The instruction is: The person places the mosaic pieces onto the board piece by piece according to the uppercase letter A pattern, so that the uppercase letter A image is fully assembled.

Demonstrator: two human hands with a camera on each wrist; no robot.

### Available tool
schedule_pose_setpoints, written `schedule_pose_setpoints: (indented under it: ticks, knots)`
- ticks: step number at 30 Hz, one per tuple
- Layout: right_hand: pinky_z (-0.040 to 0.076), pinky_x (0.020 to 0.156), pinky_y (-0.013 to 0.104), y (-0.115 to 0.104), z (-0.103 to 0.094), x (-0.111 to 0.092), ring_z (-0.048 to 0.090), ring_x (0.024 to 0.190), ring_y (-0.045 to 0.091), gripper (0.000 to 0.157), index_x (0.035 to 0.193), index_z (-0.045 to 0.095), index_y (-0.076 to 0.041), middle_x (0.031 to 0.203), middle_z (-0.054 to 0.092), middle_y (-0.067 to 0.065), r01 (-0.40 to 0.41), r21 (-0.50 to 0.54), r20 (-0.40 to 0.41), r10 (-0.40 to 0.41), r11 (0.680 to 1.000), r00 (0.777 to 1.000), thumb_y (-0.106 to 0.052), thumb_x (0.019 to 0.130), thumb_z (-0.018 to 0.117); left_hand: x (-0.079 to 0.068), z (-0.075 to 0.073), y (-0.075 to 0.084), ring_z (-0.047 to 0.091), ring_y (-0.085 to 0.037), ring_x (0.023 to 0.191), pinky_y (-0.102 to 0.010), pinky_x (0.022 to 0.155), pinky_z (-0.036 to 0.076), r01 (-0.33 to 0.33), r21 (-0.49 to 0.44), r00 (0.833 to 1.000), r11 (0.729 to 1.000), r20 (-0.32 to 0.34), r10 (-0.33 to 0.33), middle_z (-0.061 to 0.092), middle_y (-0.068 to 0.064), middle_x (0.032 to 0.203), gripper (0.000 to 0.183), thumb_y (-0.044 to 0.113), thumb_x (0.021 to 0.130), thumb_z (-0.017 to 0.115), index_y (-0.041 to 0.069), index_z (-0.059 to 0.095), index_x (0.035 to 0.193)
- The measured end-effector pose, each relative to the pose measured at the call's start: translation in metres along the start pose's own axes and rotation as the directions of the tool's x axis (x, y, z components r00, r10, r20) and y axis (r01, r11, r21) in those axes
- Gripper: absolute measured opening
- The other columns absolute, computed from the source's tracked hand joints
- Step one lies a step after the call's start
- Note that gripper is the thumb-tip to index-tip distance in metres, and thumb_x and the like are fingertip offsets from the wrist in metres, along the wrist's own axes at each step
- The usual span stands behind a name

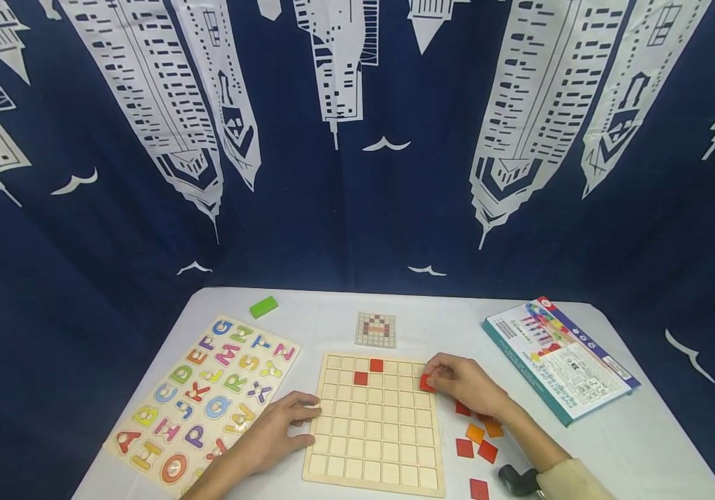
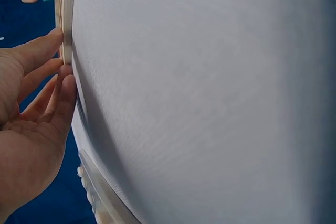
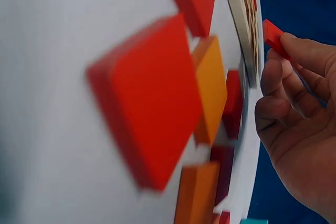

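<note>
A square wooden grid board (image 1: pixel 372 480) lies on the table with two red tiles, one (image 1: pixel 376 365) in its top row and another (image 1: pixel 360 378) in the row below. At its upper right edge my right hand (image 1: pixel 466 382) pinches a red square tile (image 1: pixel 427 382) between thumb and fingers. The right wrist view shows that same tile (image 3: pixel 274 38) raised at the fingertips. My left hand (image 1: pixel 278 430) rests against the board's left edge, its fingers extended. Small and patterned, a picture card (image 1: pixel 376 329) lies just beyond the board.
Loose red (image 1: pixel 465 448) and orange tiles (image 1: pixel 474 433) lie right of the board, near a black object (image 1: pixel 518 480). An alphabet puzzle board (image 1: pixel 169 410) occupies the left side, with a green block (image 1: pixel 263 307) behind it. A flat box (image 1: pixel 560 357) sits at the back right.
</note>
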State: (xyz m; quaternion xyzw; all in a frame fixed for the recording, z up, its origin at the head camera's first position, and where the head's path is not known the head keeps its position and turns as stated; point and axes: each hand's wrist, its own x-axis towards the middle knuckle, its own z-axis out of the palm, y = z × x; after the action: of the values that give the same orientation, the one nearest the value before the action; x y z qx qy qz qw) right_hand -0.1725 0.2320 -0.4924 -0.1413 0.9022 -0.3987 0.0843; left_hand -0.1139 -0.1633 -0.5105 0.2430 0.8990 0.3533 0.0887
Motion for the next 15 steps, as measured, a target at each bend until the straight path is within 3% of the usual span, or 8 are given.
schedule_pose_setpoints:
  ticks: [15]
  knots:
    - [0.05,0.07,0.022,-0.019,0.025,0.016,0.06,0.076,0.013,0.006,0.098,0.069,-0.022,0.081,0.065,-0.007,0.047,0.069,0.038,-0.05,0.996,0.998,-0.023,0.093,0.073,-0.001,0.0,0.001,0.064,-0.013,0.107,-0.026,0.092,0.057,-0.001,-0.005,1.0,1.0,0.017,0.001,0.052,0.0,0.147,0.051,0.025,0.089,0.077,0.007,0.064,0.134]
